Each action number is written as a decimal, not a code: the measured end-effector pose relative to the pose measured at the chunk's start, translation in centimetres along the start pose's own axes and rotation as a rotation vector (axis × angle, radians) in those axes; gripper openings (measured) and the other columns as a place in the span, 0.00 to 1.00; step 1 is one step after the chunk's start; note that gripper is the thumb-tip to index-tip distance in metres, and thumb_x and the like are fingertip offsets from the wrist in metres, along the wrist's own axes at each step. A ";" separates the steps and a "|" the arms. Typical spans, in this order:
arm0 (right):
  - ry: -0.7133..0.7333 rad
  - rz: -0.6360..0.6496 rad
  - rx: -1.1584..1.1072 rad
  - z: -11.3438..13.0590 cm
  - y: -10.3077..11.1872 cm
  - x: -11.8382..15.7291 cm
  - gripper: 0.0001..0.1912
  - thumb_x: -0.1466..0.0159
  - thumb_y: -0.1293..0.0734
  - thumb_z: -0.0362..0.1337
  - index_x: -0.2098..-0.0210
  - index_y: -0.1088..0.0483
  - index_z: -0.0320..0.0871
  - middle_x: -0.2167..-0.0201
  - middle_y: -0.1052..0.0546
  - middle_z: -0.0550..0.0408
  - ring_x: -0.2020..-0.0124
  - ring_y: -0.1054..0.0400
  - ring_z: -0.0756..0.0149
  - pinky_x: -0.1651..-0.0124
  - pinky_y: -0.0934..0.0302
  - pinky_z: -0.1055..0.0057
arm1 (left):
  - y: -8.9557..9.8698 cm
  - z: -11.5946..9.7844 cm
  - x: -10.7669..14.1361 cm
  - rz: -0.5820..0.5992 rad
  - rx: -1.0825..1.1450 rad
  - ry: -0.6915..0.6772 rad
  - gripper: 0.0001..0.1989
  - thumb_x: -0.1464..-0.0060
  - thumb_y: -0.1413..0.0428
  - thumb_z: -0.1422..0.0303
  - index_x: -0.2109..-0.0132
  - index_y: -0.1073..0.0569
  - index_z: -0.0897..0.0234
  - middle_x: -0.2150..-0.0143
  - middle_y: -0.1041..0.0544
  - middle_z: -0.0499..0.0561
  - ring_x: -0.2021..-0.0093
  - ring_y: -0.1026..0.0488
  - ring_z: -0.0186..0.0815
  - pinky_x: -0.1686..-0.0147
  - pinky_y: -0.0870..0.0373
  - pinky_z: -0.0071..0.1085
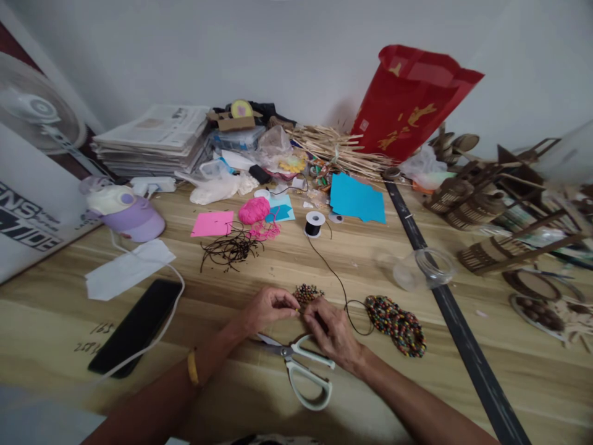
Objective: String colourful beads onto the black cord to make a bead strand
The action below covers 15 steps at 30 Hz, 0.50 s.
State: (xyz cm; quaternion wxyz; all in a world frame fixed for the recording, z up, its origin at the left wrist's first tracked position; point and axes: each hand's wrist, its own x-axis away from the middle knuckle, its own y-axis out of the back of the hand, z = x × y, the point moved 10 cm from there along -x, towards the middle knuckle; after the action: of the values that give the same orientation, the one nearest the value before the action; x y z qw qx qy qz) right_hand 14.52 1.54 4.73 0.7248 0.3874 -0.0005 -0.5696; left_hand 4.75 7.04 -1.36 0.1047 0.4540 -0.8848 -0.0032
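Observation:
My left hand [271, 309] pinches a tiny yellowish bead [298, 310] at its fingertips. Close beside it on the right, my right hand [331, 327] has its thumb and fingers pressed together at the black cord [327, 262], which runs from the spool [314, 224] and loops on the table. A small pile of coloured beads [306, 293] lies just beyond my fingertips. Nearer to me, scissors [308, 358] with white handles lie partly spread below both hands. Strings of multicoloured beads [396, 324] are heaped to the right of my right hand.
A black phone [136, 327] and a white cable lie at the left. Cut black cords [231, 247], pink yarn [254, 211] and blue paper [356, 198] are farther back. A clear plastic cup [412, 272] and woven baskets [495, 250] stand right; newspapers [152, 142] are stacked behind.

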 end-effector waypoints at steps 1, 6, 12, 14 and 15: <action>-0.002 0.003 0.000 0.0 0.0 0.0 0.06 0.34 0.43 0.31 0.66 0.37 0.43 0.73 0.32 0.54 0.71 0.38 0.67 0.67 0.42 0.72 | 0.0 0.0 0.0 -0.004 -0.004 0.002 0.09 0.57 0.39 0.69 0.67 0.24 0.70 0.72 0.22 0.51 0.71 0.28 0.31 0.68 0.34 0.26; -0.010 0.004 0.008 -0.2 -0.1 0.0 0.06 0.34 0.43 0.31 0.66 0.37 0.43 0.73 0.32 0.54 0.71 0.38 0.67 0.67 0.42 0.72 | 0.0 0.0 0.0 0.001 0.013 -0.003 0.08 0.57 0.40 0.70 0.67 0.24 0.70 0.72 0.22 0.50 0.72 0.29 0.30 0.69 0.34 0.25; 0.000 0.009 0.007 -0.1 -0.1 0.0 0.07 0.33 0.43 0.32 0.67 0.37 0.42 0.73 0.32 0.54 0.71 0.38 0.67 0.68 0.42 0.72 | -0.2 -0.2 0.0 0.012 0.036 0.010 0.08 0.58 0.39 0.69 0.68 0.24 0.70 0.72 0.22 0.50 0.71 0.29 0.30 0.68 0.34 0.25; 0.000 0.010 0.002 -0.1 -0.1 0.0 0.07 0.33 0.43 0.31 0.67 0.37 0.42 0.73 0.32 0.54 0.71 0.38 0.67 0.67 0.42 0.72 | -0.3 -0.2 0.0 0.016 0.048 0.018 0.08 0.58 0.39 0.69 0.69 0.24 0.70 0.72 0.23 0.50 0.71 0.29 0.30 0.68 0.34 0.25; -0.002 0.011 -0.001 -0.1 -0.2 0.0 0.07 0.34 0.43 0.31 0.67 0.37 0.42 0.73 0.32 0.54 0.71 0.38 0.67 0.67 0.42 0.72 | -0.3 -0.1 0.0 0.014 0.052 0.019 0.09 0.58 0.38 0.69 0.69 0.24 0.70 0.72 0.23 0.50 0.71 0.29 0.30 0.68 0.34 0.25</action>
State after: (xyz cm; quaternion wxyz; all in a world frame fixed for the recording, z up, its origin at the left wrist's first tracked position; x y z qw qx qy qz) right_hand 14.45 1.62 4.54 0.7282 0.3867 -0.0030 -0.5658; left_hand 5.03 6.86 -1.24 0.1012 0.4503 -0.8868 0.0246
